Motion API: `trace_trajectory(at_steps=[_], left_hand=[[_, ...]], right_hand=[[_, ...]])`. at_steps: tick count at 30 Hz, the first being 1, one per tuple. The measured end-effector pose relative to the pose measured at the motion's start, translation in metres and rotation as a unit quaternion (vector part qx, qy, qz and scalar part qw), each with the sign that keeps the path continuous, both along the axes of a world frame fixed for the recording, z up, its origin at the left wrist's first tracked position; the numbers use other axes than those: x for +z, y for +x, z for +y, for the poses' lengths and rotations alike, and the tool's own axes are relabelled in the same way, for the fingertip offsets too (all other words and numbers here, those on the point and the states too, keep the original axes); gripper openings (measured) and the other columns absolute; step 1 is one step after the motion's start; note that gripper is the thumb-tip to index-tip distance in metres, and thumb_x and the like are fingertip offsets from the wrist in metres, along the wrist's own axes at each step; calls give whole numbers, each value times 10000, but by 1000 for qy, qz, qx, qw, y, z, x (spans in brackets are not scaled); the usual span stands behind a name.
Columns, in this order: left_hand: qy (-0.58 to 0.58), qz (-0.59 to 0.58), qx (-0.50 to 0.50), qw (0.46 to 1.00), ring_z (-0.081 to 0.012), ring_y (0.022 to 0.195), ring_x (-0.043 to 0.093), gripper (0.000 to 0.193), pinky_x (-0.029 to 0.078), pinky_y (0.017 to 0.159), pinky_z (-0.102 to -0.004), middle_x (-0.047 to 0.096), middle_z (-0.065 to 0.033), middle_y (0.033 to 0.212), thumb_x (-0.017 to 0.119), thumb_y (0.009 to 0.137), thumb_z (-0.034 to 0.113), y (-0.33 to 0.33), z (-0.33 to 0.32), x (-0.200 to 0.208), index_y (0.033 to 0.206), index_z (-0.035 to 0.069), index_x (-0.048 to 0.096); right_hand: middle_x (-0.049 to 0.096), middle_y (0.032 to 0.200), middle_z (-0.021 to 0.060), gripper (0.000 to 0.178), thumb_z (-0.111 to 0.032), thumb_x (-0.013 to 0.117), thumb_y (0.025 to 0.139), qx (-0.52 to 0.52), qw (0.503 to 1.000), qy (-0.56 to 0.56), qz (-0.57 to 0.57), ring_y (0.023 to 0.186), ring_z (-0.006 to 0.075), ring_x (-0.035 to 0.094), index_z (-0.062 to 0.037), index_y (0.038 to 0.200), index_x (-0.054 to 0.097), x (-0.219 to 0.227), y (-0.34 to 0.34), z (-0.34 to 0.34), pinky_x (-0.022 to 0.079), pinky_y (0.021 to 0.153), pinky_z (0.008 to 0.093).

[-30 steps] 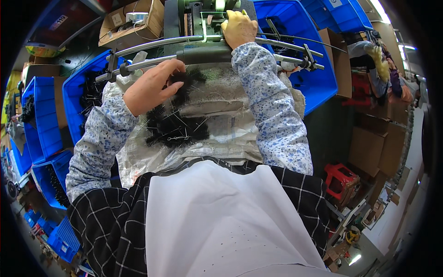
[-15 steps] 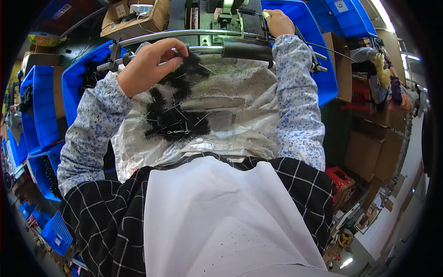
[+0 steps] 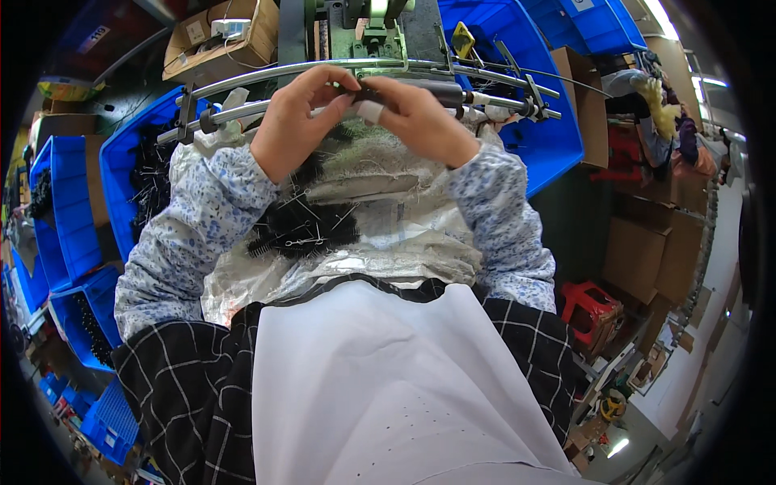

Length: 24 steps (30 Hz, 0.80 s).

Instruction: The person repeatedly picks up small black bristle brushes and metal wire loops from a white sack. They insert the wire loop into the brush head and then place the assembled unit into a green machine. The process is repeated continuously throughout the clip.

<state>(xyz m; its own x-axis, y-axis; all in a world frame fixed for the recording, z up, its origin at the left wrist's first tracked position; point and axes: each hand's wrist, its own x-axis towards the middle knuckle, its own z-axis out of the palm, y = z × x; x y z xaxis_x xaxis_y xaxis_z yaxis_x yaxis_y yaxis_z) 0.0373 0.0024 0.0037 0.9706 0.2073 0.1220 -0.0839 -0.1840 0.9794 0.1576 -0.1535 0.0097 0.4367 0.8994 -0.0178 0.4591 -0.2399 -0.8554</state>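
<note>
Both hands meet in front of the machine's metal rails (image 3: 323, 65), above a pale woven sack (image 3: 404, 242) spread over my lap. My left hand (image 3: 295, 117) has its thumb and fingers curled into a pinch. Its tips touch those of my right hand (image 3: 424, 121), whose fingers press together around a small dark spot. What sits between the fingertips is too small and hidden to name. White wrapping covers a digit of the right hand. Below the left hand, a pile of black bristle brushes (image 3: 299, 226) with twisted wire stems and loops lies on the sack, partly covered by that hand.
A dark roller (image 3: 440, 91) sits on the near rail. Blue bins stand at left (image 3: 121, 186) and right (image 3: 550, 153), the left one holding black brushes. A cardboard box (image 3: 222, 36) is at the back left. A red stool (image 3: 590, 315) stands at right; another person works beyond.
My right hand has come down and left from the machine's far right side to meet the left hand. The left hand has moved right, its fingers now pinched closer together.
</note>
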Motion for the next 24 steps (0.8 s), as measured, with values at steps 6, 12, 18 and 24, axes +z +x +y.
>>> trace_trajectory(at_steps=[6, 12, 18, 24], left_hand=[[291, 103, -113, 944, -296, 907, 601, 446, 479, 799, -367, 464, -166, 1207, 555, 781, 30, -18, 3, -34, 1198, 17, 396], [495, 187, -153, 834, -317, 881, 590, 469, 471, 787, -410, 485, -166, 1174, 550, 781, 84, -5, -12, -62, 1228, 35, 419], [521, 213, -164, 810, -333, 834, 604, 382, 498, 707, -405, 529, -187, 1042, 559, 745, 69, -2, -8, -69, 1115, 25, 473], [460, 212, -161, 847, -324, 841, 593, 310, 485, 723, -393, 533, -152, 995, 567, 763, 74, -8, -11, -29, 1059, 34, 486]], right_hand=[[643, 909, 89, 254, -175, 539, 850, -215, 874, -90, -426, 788, 257, 620, -129, 1095, 587, -23, 79, 9, 498, 683, 373], [644, 830, 69, 239, -161, 523, 815, -203, 828, -138, -504, 817, 247, 623, -186, 1026, 632, -46, 114, 30, 497, 705, 383], [644, 818, 72, 228, -181, 555, 811, -197, 832, -100, -509, 803, 241, 623, -197, 1017, 651, -53, 115, 34, 496, 702, 368], [641, 819, 68, 261, -156, 542, 800, -184, 844, -82, -496, 790, 249, 605, -213, 1031, 650, -56, 119, 32, 473, 743, 371]])
